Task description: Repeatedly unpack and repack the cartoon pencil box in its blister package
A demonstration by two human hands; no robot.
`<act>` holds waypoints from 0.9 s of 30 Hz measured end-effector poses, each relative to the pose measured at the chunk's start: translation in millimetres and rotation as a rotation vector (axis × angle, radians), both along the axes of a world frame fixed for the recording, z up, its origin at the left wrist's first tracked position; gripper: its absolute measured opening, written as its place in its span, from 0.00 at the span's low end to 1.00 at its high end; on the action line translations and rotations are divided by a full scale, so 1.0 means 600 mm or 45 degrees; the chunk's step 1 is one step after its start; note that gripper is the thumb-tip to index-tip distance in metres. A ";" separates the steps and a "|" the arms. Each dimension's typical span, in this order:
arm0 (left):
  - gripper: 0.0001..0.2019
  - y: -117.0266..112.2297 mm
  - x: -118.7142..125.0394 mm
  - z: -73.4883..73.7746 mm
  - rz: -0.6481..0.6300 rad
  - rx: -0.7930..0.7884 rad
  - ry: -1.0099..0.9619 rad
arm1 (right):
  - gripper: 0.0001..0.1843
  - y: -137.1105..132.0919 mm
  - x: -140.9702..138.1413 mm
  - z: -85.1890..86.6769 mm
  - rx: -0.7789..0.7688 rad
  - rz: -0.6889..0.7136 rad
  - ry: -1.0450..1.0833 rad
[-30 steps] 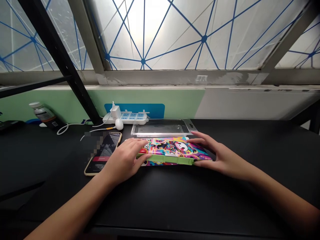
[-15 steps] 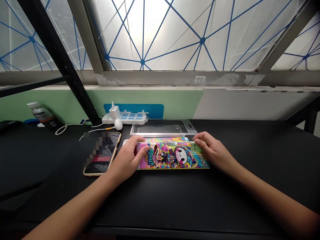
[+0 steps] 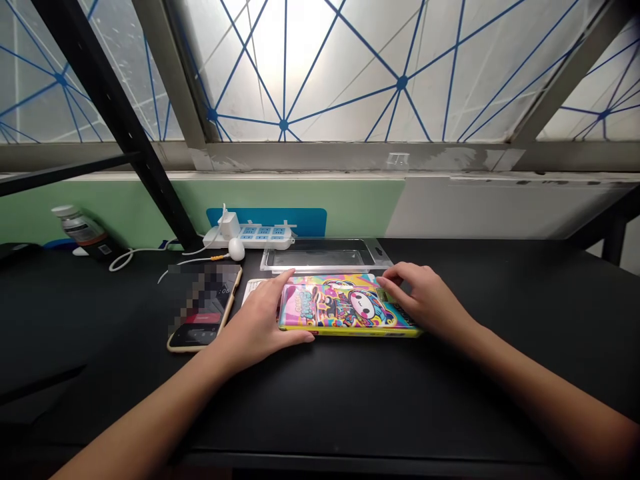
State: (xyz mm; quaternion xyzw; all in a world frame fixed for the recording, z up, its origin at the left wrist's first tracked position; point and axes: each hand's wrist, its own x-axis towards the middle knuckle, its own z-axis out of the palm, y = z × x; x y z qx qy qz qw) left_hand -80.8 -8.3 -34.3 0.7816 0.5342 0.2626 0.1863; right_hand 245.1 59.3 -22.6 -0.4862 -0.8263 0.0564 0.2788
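A brightly printed pencil case (image 3: 345, 307) with a cartoon figure lies on the black desk, its yellow near side showing. My left hand (image 3: 260, 317) spans its left end, thumb along the near lower edge and fingers toward the back. At the right end, my right hand (image 3: 425, 290) has thumb and index finger bent together over the case's upper surface, near a small greenish part; the other fingers are curled. Behind the left fingers, a white printed edge (image 3: 251, 287) sticks out, partly hidden.
A clear plastic package tray (image 3: 325, 257) lies just behind the case. To the left is a phone (image 3: 203, 333), with a white power strip (image 3: 265, 235), cables and a white-capped bottle (image 3: 80, 227) farther back. A black metal post (image 3: 145, 167) rises at the left.
The pencil case's printed face has tipped back, showing its yellow near side. My left thumb has moved from that face to the near lower edge; my right hand has shifted slightly left.
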 end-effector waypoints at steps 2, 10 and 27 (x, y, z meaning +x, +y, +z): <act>0.54 0.000 0.002 -0.003 0.042 0.014 -0.053 | 0.17 -0.004 -0.020 0.006 0.035 0.095 -0.118; 0.59 0.004 0.004 -0.007 0.158 0.025 -0.098 | 0.15 0.006 -0.140 0.000 0.100 0.294 -0.329; 0.50 0.003 -0.013 0.014 0.125 -0.106 -0.160 | 0.11 -0.001 -0.135 0.016 0.519 0.274 -0.058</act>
